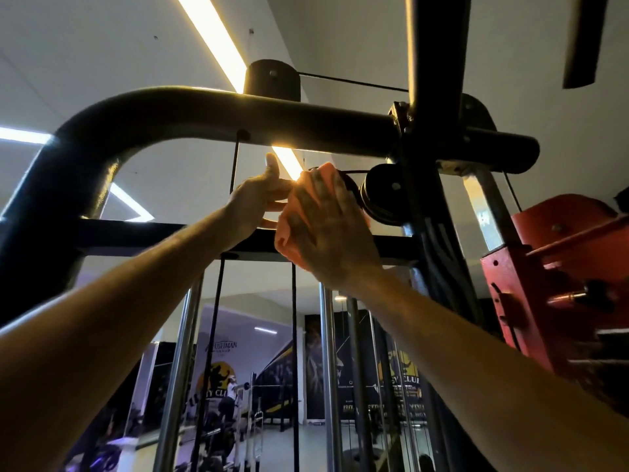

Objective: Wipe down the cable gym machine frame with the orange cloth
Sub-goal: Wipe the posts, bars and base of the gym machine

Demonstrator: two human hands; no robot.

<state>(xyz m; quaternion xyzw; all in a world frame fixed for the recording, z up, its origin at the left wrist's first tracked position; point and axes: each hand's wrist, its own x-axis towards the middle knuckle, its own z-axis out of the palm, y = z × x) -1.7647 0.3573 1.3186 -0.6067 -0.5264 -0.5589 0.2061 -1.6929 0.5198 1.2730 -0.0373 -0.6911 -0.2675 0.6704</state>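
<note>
I look up at the black frame of the cable machine (211,114), whose curved top tube runs across the view. The orange cloth (289,241) is draped over a black pulley (383,192) just under that tube. My right hand (328,226) presses the cloth flat against the pulley with fingers spread and straight. My left hand (258,195) is beside it on the left with the thumb raised. Its fingers reach toward the cloth and their tips are hidden behind it.
A black crossbar (143,235) runs behind my arms. Thin black cables (235,165) and chrome guide rods (328,369) hang below it. A red bracket assembly (558,267) juts out at the right. A vertical black post (435,56) rises at the upper right. Bright ceiling lights glare from behind the frame.
</note>
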